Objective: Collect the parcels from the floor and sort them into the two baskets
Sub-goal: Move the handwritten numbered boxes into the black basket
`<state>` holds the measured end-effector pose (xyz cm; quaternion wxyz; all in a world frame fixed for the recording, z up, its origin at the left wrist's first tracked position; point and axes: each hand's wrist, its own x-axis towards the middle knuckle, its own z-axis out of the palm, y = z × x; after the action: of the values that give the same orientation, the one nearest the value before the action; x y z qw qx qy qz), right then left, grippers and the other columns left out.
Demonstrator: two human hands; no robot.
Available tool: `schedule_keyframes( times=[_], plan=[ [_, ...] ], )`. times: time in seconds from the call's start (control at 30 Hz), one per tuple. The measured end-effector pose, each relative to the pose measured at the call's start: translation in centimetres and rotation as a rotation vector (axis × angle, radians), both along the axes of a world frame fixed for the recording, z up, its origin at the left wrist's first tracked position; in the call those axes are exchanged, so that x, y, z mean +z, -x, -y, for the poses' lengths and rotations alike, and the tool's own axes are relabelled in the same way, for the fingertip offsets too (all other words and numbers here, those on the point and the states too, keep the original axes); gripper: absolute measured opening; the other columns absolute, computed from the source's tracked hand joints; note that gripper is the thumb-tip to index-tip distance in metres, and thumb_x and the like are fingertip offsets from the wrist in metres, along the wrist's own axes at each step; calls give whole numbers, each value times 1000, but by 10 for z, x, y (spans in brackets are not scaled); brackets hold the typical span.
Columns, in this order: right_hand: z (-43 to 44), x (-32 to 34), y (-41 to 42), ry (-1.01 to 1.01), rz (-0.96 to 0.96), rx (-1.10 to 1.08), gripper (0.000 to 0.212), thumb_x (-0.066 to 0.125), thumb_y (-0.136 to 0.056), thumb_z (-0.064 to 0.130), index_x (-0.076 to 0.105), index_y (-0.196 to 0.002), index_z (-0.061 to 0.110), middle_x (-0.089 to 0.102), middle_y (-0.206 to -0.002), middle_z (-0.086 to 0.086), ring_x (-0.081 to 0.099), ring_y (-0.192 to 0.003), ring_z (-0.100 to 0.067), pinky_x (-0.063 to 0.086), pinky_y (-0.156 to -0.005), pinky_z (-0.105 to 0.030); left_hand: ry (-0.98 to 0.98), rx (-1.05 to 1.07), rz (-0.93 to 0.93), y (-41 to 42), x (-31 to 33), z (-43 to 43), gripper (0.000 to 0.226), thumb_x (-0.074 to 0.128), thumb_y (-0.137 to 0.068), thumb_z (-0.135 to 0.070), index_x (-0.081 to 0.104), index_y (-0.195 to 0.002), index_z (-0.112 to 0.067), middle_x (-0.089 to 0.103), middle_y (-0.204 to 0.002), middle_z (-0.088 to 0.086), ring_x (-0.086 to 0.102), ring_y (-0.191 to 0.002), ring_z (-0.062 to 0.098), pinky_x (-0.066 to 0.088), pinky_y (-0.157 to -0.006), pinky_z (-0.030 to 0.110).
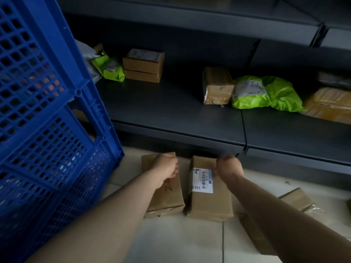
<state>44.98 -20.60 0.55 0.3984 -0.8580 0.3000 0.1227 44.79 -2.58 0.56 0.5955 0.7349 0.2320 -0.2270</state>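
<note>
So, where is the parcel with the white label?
Head view, centre: the labelled parcel lies on the floor, right of a plain parcel, by the right hand.

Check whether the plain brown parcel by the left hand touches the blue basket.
Apart. The head view shows a strip of pale floor tile between the plain parcel and the blue basket, right down to the basket's lower corner.
</note>
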Motion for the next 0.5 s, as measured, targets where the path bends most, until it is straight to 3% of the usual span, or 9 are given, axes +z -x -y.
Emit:
schedule_keyframes(
  times=[0.07, 0.1, 0.17, 0.23, 0.3, 0.4, 0.5],
  plan=[
    [9, -2, 4, -72, -89, -49, 27, 36, -101, 10, 62, -103, 2, 63, -104, -17, 58, -93, -28, 45, -78, -35, 65, -52, -83, -1, -4, 24, 14, 44, -100, -15, 57, -96, -16, 61, -100, 6, 59, -87, 17, 51, -77, 30],
    [12, -3, 7, -159, -112, -92, 26, 36, -102, 9, 59, -109, 0, 60, -101, -15, 55, -95, -26, 42, -81, -34, 77, -71, -113, -1, -6, 35, 15, 44, -100, -16, 58, -100, -14, 63, -100, 7, 59, -88, 17, 49, -78, 30],
    [20, -4, 13, -283, -92, -164, 20, 38, -102, 11, 55, -109, 1, 56, -90, -8, 51, -93, -23, 42, -86, -36, 64, -116, -150, 0, -7, 52, 20, 42, -101, -19, 59, -105, -11, 67, -101, 11, 63, -91, 21, 48, -80, 33],
    [31, -2, 14, -334, -104, -182, 23, 36, -102, 14, 54, -109, 1, 56, -91, -10, 51, -91, -23, 44, -90, -40, 9, -132, -169, 1, -3, 60, 23, 39, -102, -24, 58, -105, -12, 68, -98, 12, 64, -89, 23, 50, -80, 36],
    [44, 1, 14, -348, -91, -214, 27, 36, -102, 21, 56, -109, 4, 57, -98, -14, 51, -91, -26, 44, -84, -39, -7, -143, -194, 3, 1, 61, 21, 38, -102, -30, 54, -97, -17, 64, -89, 10, 62, -86, 24, 50, -85, 39],
    [60, 8, 13, -419, -91, -253, 27, 42, -99, 33, 55, -92, 10, 54, -86, -9, 50, -82, -23, 42, -72, -33, 56, -156, -243, 6, 7, 60, 23, 38, -101, -35, 52, -97, -16, 61, -87, 12, 62, -94, 30, 48, -96, 45],
    [69, 15, 12, -410, -44, -265, 31, 43, -96, 39, 54, -86, 11, 52, -77, -7, 48, -71, -20, 42, -63, -31, 134, -77, -196, 0, 14, 63, 30, 40, -101, -37, 57, -104, -12, 64, -95, 11, 63, -89, 27, 49, -88, 43]
  ],
)
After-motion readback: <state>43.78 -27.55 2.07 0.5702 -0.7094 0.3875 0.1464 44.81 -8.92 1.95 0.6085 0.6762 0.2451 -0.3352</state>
